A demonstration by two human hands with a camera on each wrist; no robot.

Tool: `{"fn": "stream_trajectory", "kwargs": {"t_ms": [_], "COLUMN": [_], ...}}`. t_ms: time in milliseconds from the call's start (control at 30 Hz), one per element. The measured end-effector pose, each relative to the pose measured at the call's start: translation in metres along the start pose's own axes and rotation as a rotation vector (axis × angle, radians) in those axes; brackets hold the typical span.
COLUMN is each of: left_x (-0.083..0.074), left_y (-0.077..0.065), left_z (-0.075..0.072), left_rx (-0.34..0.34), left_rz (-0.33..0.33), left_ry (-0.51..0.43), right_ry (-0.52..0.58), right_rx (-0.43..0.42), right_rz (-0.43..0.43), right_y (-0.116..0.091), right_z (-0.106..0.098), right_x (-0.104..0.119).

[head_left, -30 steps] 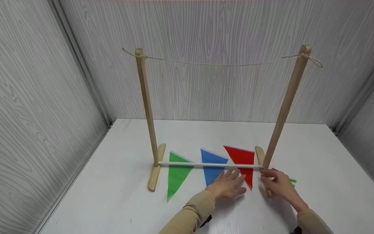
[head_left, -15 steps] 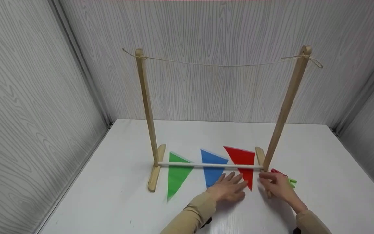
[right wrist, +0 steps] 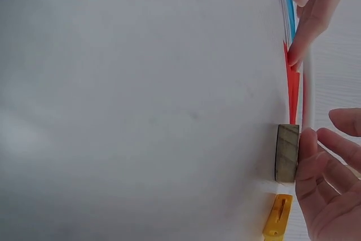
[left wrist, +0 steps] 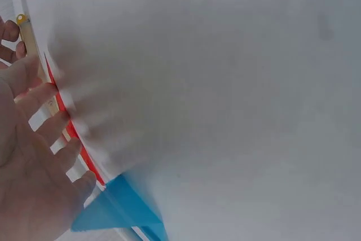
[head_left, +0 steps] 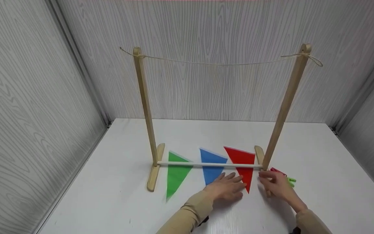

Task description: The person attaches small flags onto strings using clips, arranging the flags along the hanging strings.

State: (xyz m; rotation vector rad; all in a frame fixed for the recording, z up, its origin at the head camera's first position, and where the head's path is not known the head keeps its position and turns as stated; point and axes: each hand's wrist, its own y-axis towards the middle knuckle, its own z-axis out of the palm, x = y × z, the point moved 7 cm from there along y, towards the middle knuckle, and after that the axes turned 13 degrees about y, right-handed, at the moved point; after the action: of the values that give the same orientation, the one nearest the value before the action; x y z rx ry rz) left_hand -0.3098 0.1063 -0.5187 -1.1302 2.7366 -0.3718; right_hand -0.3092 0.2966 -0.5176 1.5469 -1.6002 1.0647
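Note:
My left hand point(head_left: 225, 189) lies palm down with straight, spread fingers, its fingertips on the lower part of a red triangular pennant point(head_left: 246, 156). Beside it, partly covered by that hand, is a blue pennant point(head_left: 211, 156). My right hand point(head_left: 278, 187) has loosely bent fingers and holds nothing. In the right wrist view its fingertips are right at the end of the stand's wooden foot point(right wrist: 287, 153). A green pennant point(head_left: 176, 178) lies farther left. All three pennants lie flat beneath the stand's white rod point(head_left: 180, 163).
Two wooden posts point(head_left: 144, 97) hold a sagging string point(head_left: 219, 64) tied across their tops. Partly behind my right hand lie a red clothespin point(head_left: 276, 170) and a green clothespin point(head_left: 291, 180); the right wrist view also has a yellow clothespin point(right wrist: 278, 217). Textured panels point(head_left: 206, 94) enclose the white table point(head_left: 115, 195).
My left hand has drawn slightly toward me, and the red pennant's lower tip has shifted left and nearer. My right fingers have moved slightly off the post's base, uncovering the red clothespin.

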Motion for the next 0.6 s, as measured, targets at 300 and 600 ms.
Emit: {"fn": "stream_trajectory", "kwargs": {"t_ms": [300, 600], "left_x": [0.003, 0.013], "left_y": [-0.004, -0.002], "left_z": [-0.011, -0.014], "left_rx": [-0.163, -0.288], "left_rz": [0.093, 0.087], "left_ry": [0.118, -0.013], "right_ry": [-0.106, -0.26], "right_rx": [-0.021, 0.0], "right_rz": [-0.045, -0.09], "right_y": [0.002, 0.002], "right_z": [0.002, 0.017], "right_x": [0.006, 0.014]}}
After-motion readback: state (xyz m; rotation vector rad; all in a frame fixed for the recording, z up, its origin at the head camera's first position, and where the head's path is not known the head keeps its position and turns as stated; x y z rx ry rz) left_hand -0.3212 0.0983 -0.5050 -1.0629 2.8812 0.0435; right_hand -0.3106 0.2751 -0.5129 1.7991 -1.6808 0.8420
